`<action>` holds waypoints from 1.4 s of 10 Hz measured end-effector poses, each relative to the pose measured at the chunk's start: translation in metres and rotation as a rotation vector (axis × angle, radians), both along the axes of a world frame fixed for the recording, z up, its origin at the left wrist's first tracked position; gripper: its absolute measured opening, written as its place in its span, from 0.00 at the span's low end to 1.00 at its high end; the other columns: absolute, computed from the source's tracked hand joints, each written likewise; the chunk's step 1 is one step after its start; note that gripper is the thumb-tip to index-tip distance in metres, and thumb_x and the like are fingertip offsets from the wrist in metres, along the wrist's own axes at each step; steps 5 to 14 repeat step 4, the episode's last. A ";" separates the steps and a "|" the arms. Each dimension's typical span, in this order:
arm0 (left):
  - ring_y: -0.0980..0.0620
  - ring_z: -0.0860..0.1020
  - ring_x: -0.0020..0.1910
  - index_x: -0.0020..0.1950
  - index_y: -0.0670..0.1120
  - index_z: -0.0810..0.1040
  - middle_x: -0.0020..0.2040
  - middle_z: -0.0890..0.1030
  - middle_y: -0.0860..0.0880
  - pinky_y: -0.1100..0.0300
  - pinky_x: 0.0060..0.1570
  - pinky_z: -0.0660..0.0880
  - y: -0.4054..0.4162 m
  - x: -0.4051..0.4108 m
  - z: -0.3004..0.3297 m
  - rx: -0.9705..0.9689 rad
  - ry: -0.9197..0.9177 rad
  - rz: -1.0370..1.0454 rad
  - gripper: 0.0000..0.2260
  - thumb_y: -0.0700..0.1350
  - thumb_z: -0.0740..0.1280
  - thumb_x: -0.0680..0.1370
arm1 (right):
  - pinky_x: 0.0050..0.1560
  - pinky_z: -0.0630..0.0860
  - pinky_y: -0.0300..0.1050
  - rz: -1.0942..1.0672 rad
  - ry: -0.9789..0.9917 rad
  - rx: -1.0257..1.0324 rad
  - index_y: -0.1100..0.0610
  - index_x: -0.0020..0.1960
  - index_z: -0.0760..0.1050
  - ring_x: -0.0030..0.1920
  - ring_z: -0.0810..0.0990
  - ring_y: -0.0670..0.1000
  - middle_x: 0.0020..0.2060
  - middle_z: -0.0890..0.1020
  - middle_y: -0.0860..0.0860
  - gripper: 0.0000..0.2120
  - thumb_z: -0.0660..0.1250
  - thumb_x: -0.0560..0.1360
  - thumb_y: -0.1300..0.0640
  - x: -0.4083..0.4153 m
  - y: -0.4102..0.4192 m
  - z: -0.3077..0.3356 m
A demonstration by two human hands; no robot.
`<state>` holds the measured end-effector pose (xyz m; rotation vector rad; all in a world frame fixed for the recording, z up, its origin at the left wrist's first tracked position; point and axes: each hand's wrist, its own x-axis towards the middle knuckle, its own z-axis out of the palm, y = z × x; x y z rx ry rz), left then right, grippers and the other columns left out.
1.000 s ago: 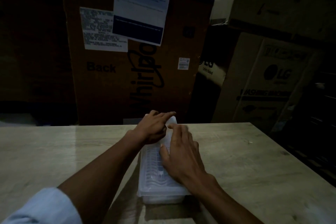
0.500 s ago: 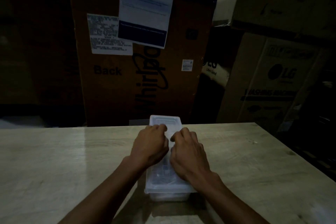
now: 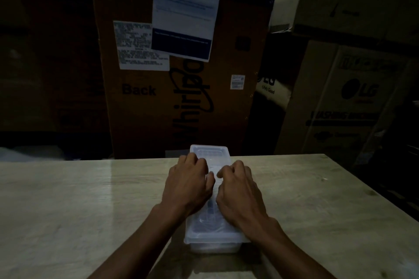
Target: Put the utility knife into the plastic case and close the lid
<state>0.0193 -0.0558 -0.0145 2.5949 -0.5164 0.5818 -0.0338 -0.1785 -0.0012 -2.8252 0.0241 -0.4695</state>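
A long translucent plastic case (image 3: 210,232) lies lengthwise on the pale wooden table (image 3: 68,206), its lid (image 3: 209,152) flat on top. My left hand (image 3: 188,184) rests on the lid's left half with the fingers curled. My right hand (image 3: 240,192) presses on the right half, fingers bent too. Both hands lie side by side on the lid and neither grips anything. A dark shape shows faintly through the lid between my hands; I cannot tell whether it is the utility knife.
Tall cardboard appliance boxes stand behind the table: a brown one (image 3: 181,63) with paper labels straight ahead, another (image 3: 344,102) to the right. The table's far edge runs just behind the case. The room is dim.
My hands slid from the far end of the lid toward its middle and now press side by side with curled fingers. The lid's far end, raised before, lies flat.
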 end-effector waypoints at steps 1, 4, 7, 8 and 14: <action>0.52 0.71 0.54 0.56 0.49 0.74 0.57 0.75 0.50 0.57 0.54 0.70 0.000 -0.005 0.002 0.015 0.011 -0.006 0.14 0.56 0.55 0.80 | 0.63 0.72 0.44 -0.005 0.001 -0.003 0.52 0.68 0.68 0.65 0.68 0.51 0.66 0.68 0.52 0.17 0.58 0.80 0.52 0.001 -0.001 -0.001; 0.47 0.66 0.73 0.66 0.48 0.74 0.68 0.73 0.47 0.51 0.71 0.65 0.018 -0.008 0.015 0.000 -0.061 -0.043 0.24 0.61 0.54 0.80 | 0.66 0.70 0.48 0.027 -0.152 0.171 0.52 0.71 0.66 0.68 0.69 0.51 0.68 0.70 0.52 0.19 0.55 0.82 0.48 0.003 -0.010 0.018; 0.47 0.66 0.73 0.66 0.48 0.74 0.68 0.73 0.47 0.51 0.71 0.65 0.018 -0.008 0.015 0.000 -0.061 -0.043 0.24 0.61 0.54 0.80 | 0.66 0.70 0.48 0.027 -0.152 0.171 0.52 0.71 0.66 0.68 0.69 0.51 0.68 0.70 0.52 0.19 0.55 0.82 0.48 0.003 -0.010 0.018; 0.47 0.66 0.73 0.66 0.48 0.74 0.68 0.73 0.47 0.51 0.71 0.65 0.018 -0.008 0.015 0.000 -0.061 -0.043 0.24 0.61 0.54 0.80 | 0.66 0.70 0.48 0.027 -0.152 0.171 0.52 0.71 0.66 0.68 0.69 0.51 0.68 0.70 0.52 0.19 0.55 0.82 0.48 0.003 -0.010 0.018; 0.47 0.66 0.73 0.66 0.48 0.74 0.68 0.73 0.47 0.51 0.71 0.65 0.018 -0.008 0.015 0.000 -0.061 -0.043 0.24 0.61 0.54 0.80 | 0.66 0.70 0.48 0.027 -0.152 0.171 0.52 0.71 0.66 0.68 0.69 0.51 0.68 0.70 0.52 0.19 0.55 0.82 0.48 0.003 -0.010 0.018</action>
